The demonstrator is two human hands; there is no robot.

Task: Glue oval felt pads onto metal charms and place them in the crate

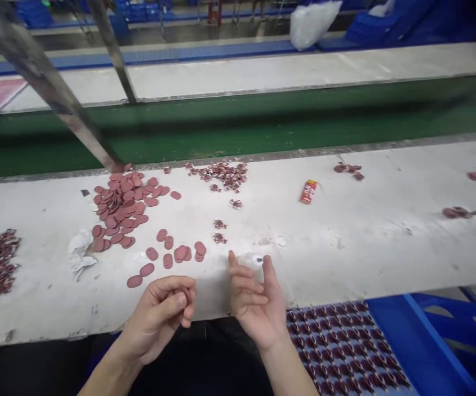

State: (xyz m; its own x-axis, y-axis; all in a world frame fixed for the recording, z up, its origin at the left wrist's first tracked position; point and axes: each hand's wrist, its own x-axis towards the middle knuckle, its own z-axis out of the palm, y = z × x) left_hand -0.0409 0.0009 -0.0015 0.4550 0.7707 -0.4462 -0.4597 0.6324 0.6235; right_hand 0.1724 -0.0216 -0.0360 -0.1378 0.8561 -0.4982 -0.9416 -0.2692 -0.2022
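Left hand (161,311), white table (287,214), green strip (238,126) beyond

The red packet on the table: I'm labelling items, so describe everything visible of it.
The red packet is small and oblong, with a yellow far end and pale print too blurred to read. Whether it is card or plastic is unclear. It lies slightly slanted on the white table, beyond and right of the right hand, untouched.
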